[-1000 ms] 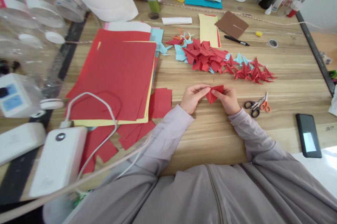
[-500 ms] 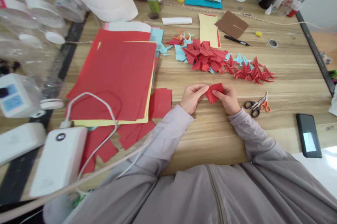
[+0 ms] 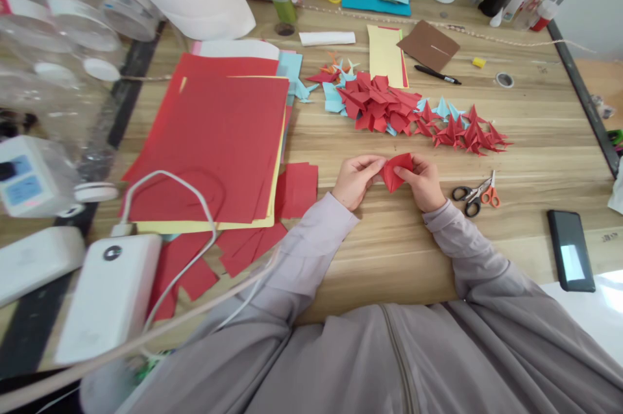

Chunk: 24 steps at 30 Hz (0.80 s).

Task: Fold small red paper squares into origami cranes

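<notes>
A small folded red paper square (image 3: 397, 172) is held between my two hands, over the wooden table in front of me. My left hand (image 3: 356, 179) pinches its left corner with thumb and fingers. On the right side, the thumb of my right hand (image 3: 424, 182) presses on the paper's face, and the fingers behind it are mostly hidden. Just beyond lies a pile of folded red paper pieces (image 3: 382, 102), with light blue ones among them. Red folded paper cranes (image 3: 470, 132) extend from the pile to the right.
Scissors (image 3: 479, 193) lie right of my right hand, and a phone (image 3: 570, 250) farther right. Large red sheets (image 3: 228, 148) are stacked at left, with small red squares (image 3: 299, 190) beside them. A white power bank (image 3: 109, 297) with a cable sits at lower left.
The red paper has tilted slightly between my fingers, and its left side looks more bent. Both hands stay in nearly the same place.
</notes>
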### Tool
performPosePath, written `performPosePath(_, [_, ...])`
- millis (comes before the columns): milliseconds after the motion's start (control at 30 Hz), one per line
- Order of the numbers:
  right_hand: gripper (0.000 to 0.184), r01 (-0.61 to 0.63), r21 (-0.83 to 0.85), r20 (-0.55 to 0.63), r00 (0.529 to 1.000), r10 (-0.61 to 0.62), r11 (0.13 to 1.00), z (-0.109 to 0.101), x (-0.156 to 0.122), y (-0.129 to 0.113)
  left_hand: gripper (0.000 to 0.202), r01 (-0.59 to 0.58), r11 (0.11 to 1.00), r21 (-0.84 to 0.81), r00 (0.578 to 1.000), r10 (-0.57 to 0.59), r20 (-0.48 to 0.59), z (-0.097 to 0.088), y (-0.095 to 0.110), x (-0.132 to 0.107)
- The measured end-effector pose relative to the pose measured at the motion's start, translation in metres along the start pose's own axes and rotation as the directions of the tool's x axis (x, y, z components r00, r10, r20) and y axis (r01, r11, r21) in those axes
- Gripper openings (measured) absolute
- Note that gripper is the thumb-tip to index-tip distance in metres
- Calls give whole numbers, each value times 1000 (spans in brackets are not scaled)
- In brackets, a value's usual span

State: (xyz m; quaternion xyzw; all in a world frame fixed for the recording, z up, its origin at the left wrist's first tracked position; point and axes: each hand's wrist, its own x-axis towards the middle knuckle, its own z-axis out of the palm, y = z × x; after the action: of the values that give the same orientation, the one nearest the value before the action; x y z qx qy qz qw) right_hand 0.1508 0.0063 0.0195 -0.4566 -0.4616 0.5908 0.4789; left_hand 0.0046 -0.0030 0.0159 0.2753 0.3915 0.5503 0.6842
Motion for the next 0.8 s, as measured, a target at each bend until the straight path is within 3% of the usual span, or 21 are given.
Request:
performPosePath(133, [28,18,10,12,1000,-18,1000,0,0,0,32,-14,998,57,1000,14,0,-2,-4,1])
performPosePath(400, [28,49,-18,64,997,-48,999,0,-1,-2,31,-129,934,334,987,153,-45,0,-4,-1])
performPosePath(800, [22,91,-84,95,992,-83,992,-1,-2,-1,26,-154,926,344,981,184,-54,1,-3,-3])
